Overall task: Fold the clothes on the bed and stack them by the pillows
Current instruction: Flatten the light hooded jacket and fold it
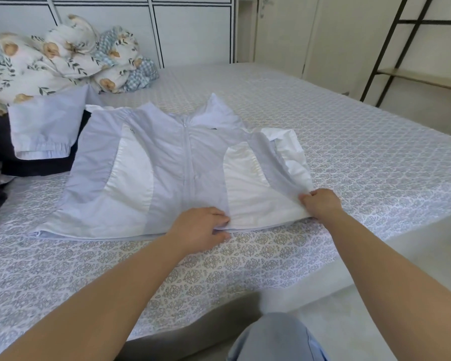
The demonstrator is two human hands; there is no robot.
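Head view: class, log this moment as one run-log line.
jacket flat on bed | left hand pinches hem | right hand grips corner | unfolded

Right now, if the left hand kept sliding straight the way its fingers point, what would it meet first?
The left hand holds the jacket hem, fingers pointing right along it. Going straight on, it would likely meet the right hand, which pinches the same hem at the corner. Only jacket cloth lies between them.

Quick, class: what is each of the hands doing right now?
Left hand: pinches the jacket at its bottom hem.
Right hand: grips the jacket's lower right corner.
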